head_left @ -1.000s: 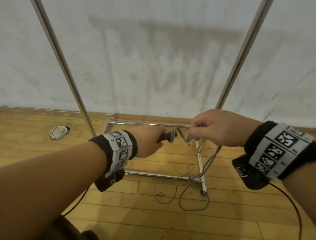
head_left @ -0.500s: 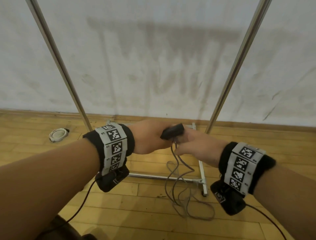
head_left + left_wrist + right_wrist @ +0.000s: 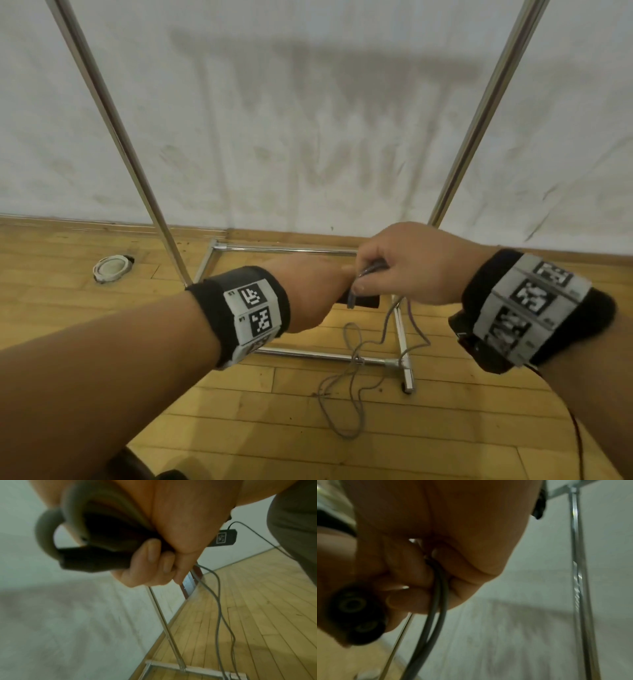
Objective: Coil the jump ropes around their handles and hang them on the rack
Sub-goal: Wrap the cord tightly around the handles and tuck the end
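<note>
My left hand [image 3: 318, 291] grips the two black jump rope handles [image 3: 364, 302] held side by side; their round ends [image 3: 356, 616] face the right wrist camera. Grey rope loops [image 3: 68, 520] lie over the handles by my left palm. My right hand [image 3: 397, 263], just above the handles, pinches a doubled strand of the grey rope [image 3: 435, 588]. The rest of the rope [image 3: 352, 377] hangs down and trails in loose curls on the wooden floor. The metal rack [image 3: 137, 164] stands in front of me against the wall, its uprights on either side of my hands.
The rack's chrome base frame [image 3: 400, 342] lies on the floor under my hands, and the trailing rope crosses it. A white round floor fitting [image 3: 111, 267] sits at the left near the wall. Black cables [image 3: 579, 442] run from my wrist cameras.
My right hand rose from below the handles to above them, carrying the rope over. The loose rope on the floor has grown shorter and shifted. The handles now point right.
</note>
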A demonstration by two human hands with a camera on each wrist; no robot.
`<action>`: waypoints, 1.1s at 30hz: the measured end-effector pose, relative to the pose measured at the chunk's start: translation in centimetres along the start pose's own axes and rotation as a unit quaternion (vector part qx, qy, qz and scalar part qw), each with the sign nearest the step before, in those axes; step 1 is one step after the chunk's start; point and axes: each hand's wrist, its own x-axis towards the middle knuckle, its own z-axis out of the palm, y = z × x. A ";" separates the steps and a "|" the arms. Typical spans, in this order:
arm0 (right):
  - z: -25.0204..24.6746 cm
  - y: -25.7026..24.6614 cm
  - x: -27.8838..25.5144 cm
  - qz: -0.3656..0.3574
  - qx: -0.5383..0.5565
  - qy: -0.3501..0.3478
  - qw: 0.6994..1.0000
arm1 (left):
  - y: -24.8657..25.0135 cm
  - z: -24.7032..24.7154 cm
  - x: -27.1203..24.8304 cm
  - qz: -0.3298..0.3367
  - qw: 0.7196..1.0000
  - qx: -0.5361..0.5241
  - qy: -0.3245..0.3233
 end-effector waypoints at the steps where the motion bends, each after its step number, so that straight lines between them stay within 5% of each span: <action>1: -0.3 0.8 0.0 0.004 0.062 -0.003 0.998 | -0.1 -0.1 0.0 0.017 1.000 -0.004 0.019; 6: 0.4 4.0 -0.3 0.020 0.394 -0.016 0.919 | -0.4 -1.1 -0.7 0.069 0.989 -0.080 0.102; 13: 2.6 4.6 -0.2 0.060 0.630 0.002 0.774 | -1.0 -2.5 -1.4 0.056 0.960 -0.188 0.199; 15: 3.5 4.0 -0.1 0.095 0.609 0.001 0.788 | -1.8 -2.6 -1.1 0.006 0.948 -0.215 0.236; 18: 4.5 2.2 0.2 0.125 0.484 0.001 0.866 | -3.4 -2.3 -0.1 -0.076 0.949 -0.205 0.229; 20: 4.1 0.8 0.1 0.108 0.274 0.003 0.956 | -4.4 -1.8 0.5 -0.127 0.959 -0.167 0.190; 22: 3.1 -0.2 -0.3 0.051 0.049 -0.004 0.997 | -4.6 -1.4 0.8 -0.141 0.975 -0.112 0.131; 25: 1.0 -0.8 -1.0 0.007 -0.052 0.031 0.998 | -2.9 -0.6 0.8 -0.077 0.995 -0.044 0.043; 28: -0.8 0.7 -1.4 0.016 -0.008 0.063 0.998 | -0.8 -0.2 0.6 0.014 0.999 -0.014 0.027; 31: -0.9 2.9 -1.6 0.049 0.177 0.061 0.981 | -0.3 -0.8 -0.2 0.061 0.995 -0.047 0.064; 33: 0.0 3.7 -1.6 0.068 0.356 0.049 0.931 | -0.4 -1.4 -0.7 0.075 0.991 -0.069 0.092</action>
